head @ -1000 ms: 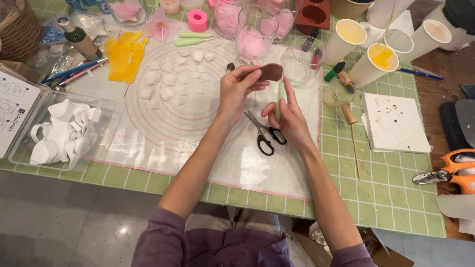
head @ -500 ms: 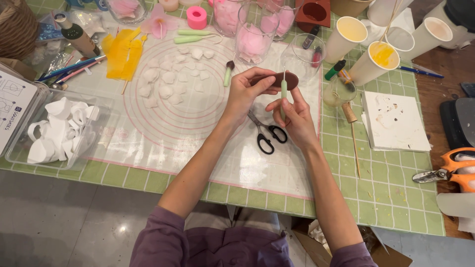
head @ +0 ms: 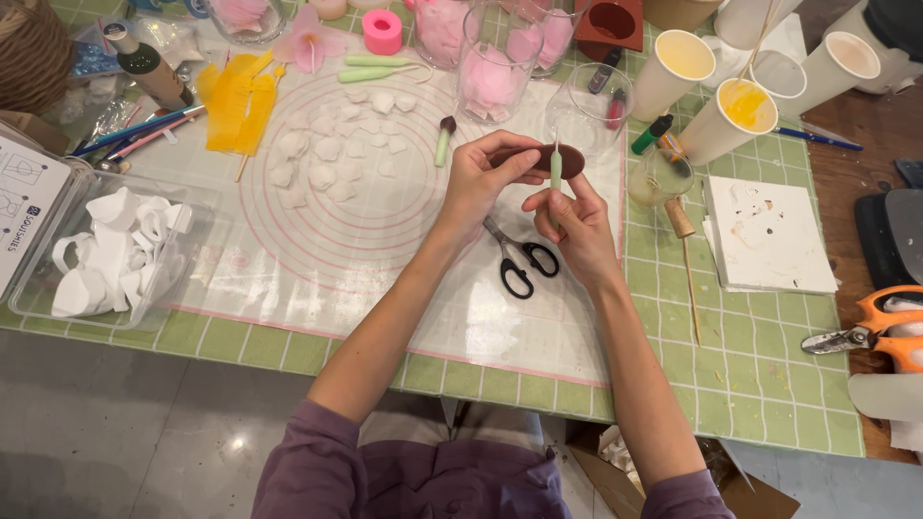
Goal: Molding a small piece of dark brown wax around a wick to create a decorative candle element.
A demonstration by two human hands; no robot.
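The brown oval piece (head: 548, 157) lies crosswise, pinched at its near end by your left hand (head: 481, 183). Your right hand (head: 574, 223) grips the pale green stem (head: 555, 173) upright, its top touching the piece's far end, above the scissors (head: 519, 258).

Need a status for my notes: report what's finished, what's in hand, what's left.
Done: white petals lie shaped on the mat; pink ones fill the glass. In hand: left hand holds a brown piece, right hand a green stem against it. Left: white cutouts in the tray.
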